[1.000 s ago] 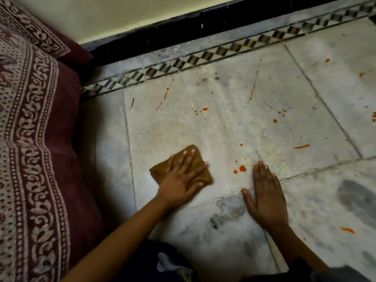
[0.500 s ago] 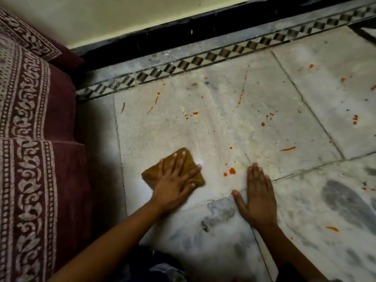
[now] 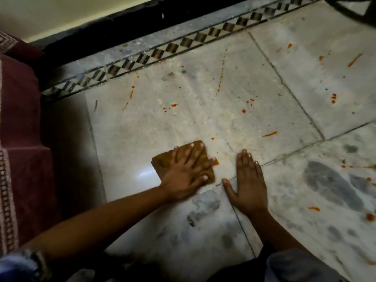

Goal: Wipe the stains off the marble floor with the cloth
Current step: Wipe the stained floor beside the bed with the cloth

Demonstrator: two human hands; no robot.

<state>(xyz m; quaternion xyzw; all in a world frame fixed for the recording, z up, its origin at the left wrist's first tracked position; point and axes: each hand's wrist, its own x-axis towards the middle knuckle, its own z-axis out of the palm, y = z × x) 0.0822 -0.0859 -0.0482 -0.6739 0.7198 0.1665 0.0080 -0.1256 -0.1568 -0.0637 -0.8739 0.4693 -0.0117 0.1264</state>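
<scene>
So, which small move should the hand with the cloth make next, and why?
Probably slide the cloth slightly right. The left hand presses it flat, and an orange stain sits right at its right edge, uncovered. The right hand rests flat on the floor beyond it.

Left hand (image 3: 186,171) presses flat on cloth (image 3: 160,162); right hand (image 3: 249,180) rests flat on marble floor (image 3: 203,119) (orange stains (image 3: 269,134) beyond both hands).

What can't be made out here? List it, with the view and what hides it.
Head view only:
- Floor under the cloth: covered by cloth and left hand.
- Orange stain at the cloth's edge: partly covered by the fingers.
- Floor under the right hand: hidden by the palm.
- Dark shape, top right: cut off by the frame.
</scene>
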